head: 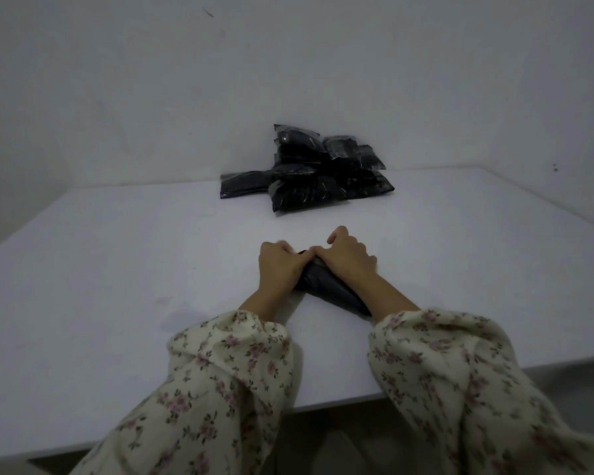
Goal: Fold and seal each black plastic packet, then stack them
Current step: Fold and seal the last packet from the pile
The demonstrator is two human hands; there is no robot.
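Two flowery sleeves [227, 382] come in from the near edge, one on each arm, and lie over the near side of the white worktop [117, 269]. Both arms reach toward the far side and lean in toward each other, so the hands meet in the middle.

One black packet [326, 286] lies flat on the worktop under the hands. It is long and thin. Its long side runs on a slant, from the far left, where the hands meet, to the near right, where it ends just beside the right sleeve. The right wrist lies over it and hides part of it.

The left hand [282, 269] has its back up and its fingers curled tight on the far end of the packet. The right hand [348, 258] sits just beside it, touching it, with its fingers curled on the same end. So each grip is narrow and holds the packet. Most of the packet sticks out from the grip toward the near right. The fingertips are hidden, so how they pinch the plastic cannot be told.

Well apart, on the far side of the worktop, a pile of black packets [309, 169] leans on the white wall [288, 63]. One packet of the pile lies flat and sticks out to the left.
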